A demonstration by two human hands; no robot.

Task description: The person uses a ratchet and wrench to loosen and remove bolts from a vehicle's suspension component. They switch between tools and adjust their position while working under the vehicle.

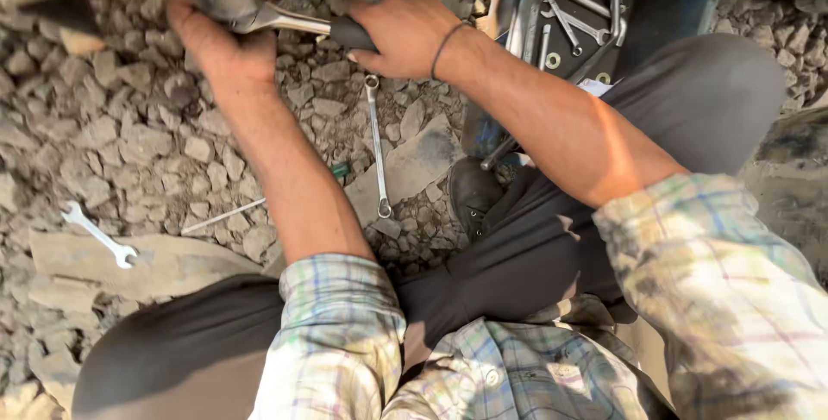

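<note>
Gravel (129, 127) underfoot. Right hand (401, 34) clenched on the black grip of a ratchet (293, 21), far centre; left hand (220, 40) grasps its head end under a dark part. Spanner (377, 146) lies just near of them; another (99, 235) left. More spanners in a tray (642, 6), far right, white label (595, 86) at its near edge.

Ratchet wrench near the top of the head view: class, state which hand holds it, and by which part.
The right hand grips the ratchet wrench by its black handle end. The left hand rests at its metal head end, under a dark part.
</note>
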